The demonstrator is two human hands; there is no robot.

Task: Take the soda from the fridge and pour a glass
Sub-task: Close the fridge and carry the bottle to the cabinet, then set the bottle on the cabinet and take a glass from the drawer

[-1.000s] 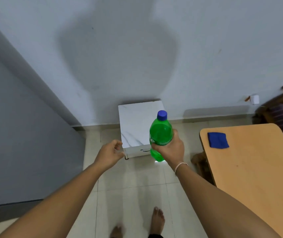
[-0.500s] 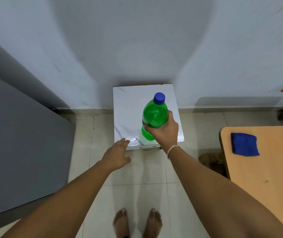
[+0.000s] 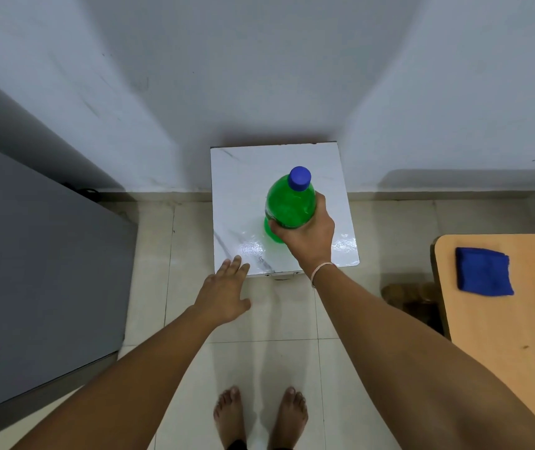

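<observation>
A green soda bottle (image 3: 287, 203) with a blue cap stands upright on or just over a small white marble-patterned table (image 3: 246, 190) against the wall. My right hand (image 3: 308, 237) is wrapped around the bottle's lower body from the near right side. My left hand (image 3: 224, 290) hovers open, fingers spread, at the table's near left corner and holds nothing. No glass is in view.
A grey fridge side (image 3: 32, 271) fills the left. A wooden table (image 3: 512, 336) with a folded blue cloth (image 3: 483, 271) stands at the right. Brown objects (image 3: 408, 297) sit on the tiled floor beside it. My bare feet (image 3: 259, 414) are at the bottom.
I have stepped closer to the white table. My right hand has brought the bottle down over its top. My left hand has opened and spread near the table's front corner.
</observation>
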